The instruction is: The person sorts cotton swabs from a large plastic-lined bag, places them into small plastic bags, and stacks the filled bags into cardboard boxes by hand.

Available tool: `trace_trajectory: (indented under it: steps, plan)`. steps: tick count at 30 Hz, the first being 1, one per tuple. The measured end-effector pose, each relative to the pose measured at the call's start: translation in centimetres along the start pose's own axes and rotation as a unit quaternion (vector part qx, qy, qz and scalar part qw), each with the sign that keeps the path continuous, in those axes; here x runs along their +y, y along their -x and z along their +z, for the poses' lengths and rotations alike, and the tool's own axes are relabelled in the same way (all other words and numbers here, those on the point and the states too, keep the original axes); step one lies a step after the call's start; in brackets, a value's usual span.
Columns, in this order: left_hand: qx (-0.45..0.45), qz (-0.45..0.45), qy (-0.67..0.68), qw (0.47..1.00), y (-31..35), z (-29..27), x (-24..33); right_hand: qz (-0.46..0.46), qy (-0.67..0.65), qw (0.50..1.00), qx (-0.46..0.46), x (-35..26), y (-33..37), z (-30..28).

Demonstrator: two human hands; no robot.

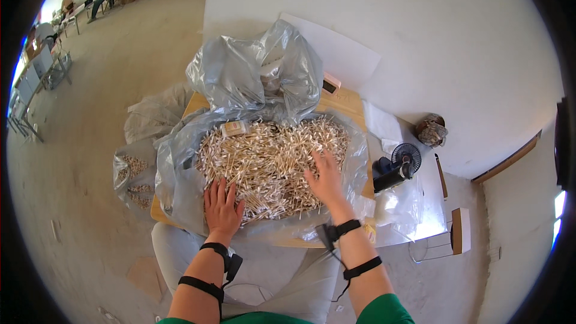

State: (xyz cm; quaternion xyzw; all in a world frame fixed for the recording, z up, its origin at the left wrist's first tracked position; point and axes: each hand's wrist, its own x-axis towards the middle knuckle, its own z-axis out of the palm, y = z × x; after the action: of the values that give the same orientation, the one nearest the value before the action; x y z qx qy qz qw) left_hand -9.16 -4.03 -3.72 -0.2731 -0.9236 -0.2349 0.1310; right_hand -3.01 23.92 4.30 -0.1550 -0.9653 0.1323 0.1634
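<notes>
A wide heap of cotton swabs (264, 162) with white tips and tan sticks lies in a large clear plastic bag (180, 171), opened out over a wooden table. My left hand (223, 209) rests on the near left edge of the heap, fingers spread and palm down. On the right side of the heap my right hand (326, 179) lies with its fingers apart, touching the swabs. Neither hand shows anything gripped. A small clear box with a yellow label (234, 128) sits on the heap's far left part.
Bunched plastic (258, 72) rises behind the heap. On the right stand a small black fan (406, 157) and a dark bottle (393, 177). A bag with loose swabs (135, 174) hangs at the table's left. A stool (461, 231) is at right; people sit far left.
</notes>
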Motion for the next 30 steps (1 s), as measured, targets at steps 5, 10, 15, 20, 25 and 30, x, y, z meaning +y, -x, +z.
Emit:
trace_trajectory:
  steps: [5,10,15,20,25,30]
  plan:
    - [-0.004,0.004,0.005,1.0,-0.2,0.1,0.4,0.064,0.098,0.985,-0.129,-1.7,4.9,4.6]
    - [-0.012,-0.009,-0.007,1.0,-0.1,0.0,0.3,0.051,0.118,0.988,-0.09,-1.6,6.0,5.7]
    - [-0.007,-0.005,-0.023,1.0,-0.1,0.3,0.2,0.055,0.122,0.99,-0.047,-1.9,6.0,6.3]
    - [-0.006,-0.002,-0.026,1.0,-0.1,0.3,0.3,0.067,0.094,0.993,-0.021,-1.9,6.3,6.4]
    - [0.002,0.003,-0.034,0.999,-0.2,0.1,0.6,0.054,0.089,0.995,0.009,-1.5,6.5,6.5]
    - [0.003,0.005,-0.035,0.999,-0.1,0.2,1.0,0.056,0.087,0.994,0.019,-1.3,6.5,6.5]
